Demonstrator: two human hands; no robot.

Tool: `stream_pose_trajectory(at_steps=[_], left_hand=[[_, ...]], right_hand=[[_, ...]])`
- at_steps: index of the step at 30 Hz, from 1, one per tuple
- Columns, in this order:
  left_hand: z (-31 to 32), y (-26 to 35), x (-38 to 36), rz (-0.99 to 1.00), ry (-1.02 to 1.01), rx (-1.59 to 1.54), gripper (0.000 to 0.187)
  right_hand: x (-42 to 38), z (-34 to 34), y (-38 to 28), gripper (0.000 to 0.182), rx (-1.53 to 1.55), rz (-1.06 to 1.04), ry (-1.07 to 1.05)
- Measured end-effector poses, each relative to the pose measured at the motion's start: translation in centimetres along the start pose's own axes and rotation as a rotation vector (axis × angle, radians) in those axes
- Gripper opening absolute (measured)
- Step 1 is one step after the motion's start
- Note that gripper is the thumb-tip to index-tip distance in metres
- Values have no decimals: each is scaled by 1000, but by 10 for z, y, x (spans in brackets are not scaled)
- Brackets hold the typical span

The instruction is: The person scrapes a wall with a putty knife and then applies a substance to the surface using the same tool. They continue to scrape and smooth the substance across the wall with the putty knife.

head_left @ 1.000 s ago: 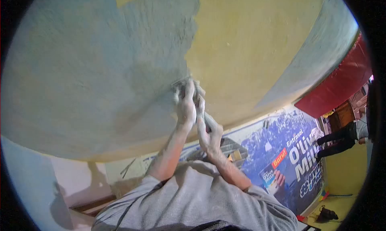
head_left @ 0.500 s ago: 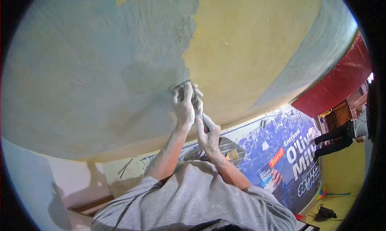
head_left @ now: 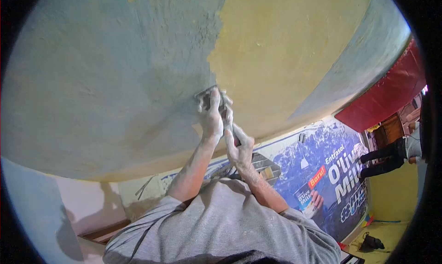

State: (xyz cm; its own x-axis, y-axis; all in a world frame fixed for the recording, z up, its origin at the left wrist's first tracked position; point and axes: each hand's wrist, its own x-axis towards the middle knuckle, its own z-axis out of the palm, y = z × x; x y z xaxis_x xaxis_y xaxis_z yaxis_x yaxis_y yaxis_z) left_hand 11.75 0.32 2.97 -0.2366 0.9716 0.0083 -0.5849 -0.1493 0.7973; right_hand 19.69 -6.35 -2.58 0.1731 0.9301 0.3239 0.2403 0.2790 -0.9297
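My left hand, coated in white dust, is closed on a dark sanding block pressed to the wall. The block's flat front edge shows above my fingers; most of it is covered. Just below and to the right, my right hand is also dusty, its fingers closed around the lower end of the same tool. Part of something dark shows between its thumb and fingers. Around the block the wall is rough grey-blue, meeting a yellow painted area along a ragged edge on the right.
A printed blue banner covers the floor below. A slatted dark object lies behind my right forearm. Another person stands at the far right near a red panel. A black bag-like item sits at lower right.
Both hands and the block have shifted very slightly upward in view against the wall. The view has tilted a little; the grip looks the same.
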Motion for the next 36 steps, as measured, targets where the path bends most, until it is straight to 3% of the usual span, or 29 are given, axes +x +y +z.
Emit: stream_pose_trajectory(at_steps=[4, 11, 14, 15, 20, 23, 24, 27, 29, 32, 33, 36], left_hand=[[4, 4, 0, 15, -66, -49, 26], [2, -5, 8, 18, -40, -1, 28], [21, 21, 5, 42, -101, -1, 29], [17, 19, -2, 25, -87, 4, 29], [16, 9, 3, 51, -57, -16, 28], [34, 34, -1, -18, -12, 43, 29], [37, 38, -4, 36, -34, 51, 30], [28, 25, -2, 95, -73, 27, 31], [12, 4, 2, 29, -61, -15, 31], [36, 31, 5, 59, -49, 25, 29], [40, 35, 4, 102, -44, 71, 29], [17, 12, -1, 35, -57, 40, 29]], right_hand=[[4, -6, -15, 25, -22, -101, 22], [9, -6, -8, 27, -5, -78, 13], [16, -13, -41, 24, -33, -73, 5], [17, -14, -46, 21, -21, 31, -2], [4, -8, -13, 21, 10, -48, 49], [27, -17, -54, 23, -39, -93, -6], [25, -21, -68, 24, -3, 57, -25], [14, -16, -36, 25, -13, -98, 15], [15, -13, -28, 25, 26, -39, 22], [27, -22, -60, 25, -44, -57, -22], [25, -20, -62, 20, -5, 30, 0], [15, -20, -43, 20, -17, -48, -13]])
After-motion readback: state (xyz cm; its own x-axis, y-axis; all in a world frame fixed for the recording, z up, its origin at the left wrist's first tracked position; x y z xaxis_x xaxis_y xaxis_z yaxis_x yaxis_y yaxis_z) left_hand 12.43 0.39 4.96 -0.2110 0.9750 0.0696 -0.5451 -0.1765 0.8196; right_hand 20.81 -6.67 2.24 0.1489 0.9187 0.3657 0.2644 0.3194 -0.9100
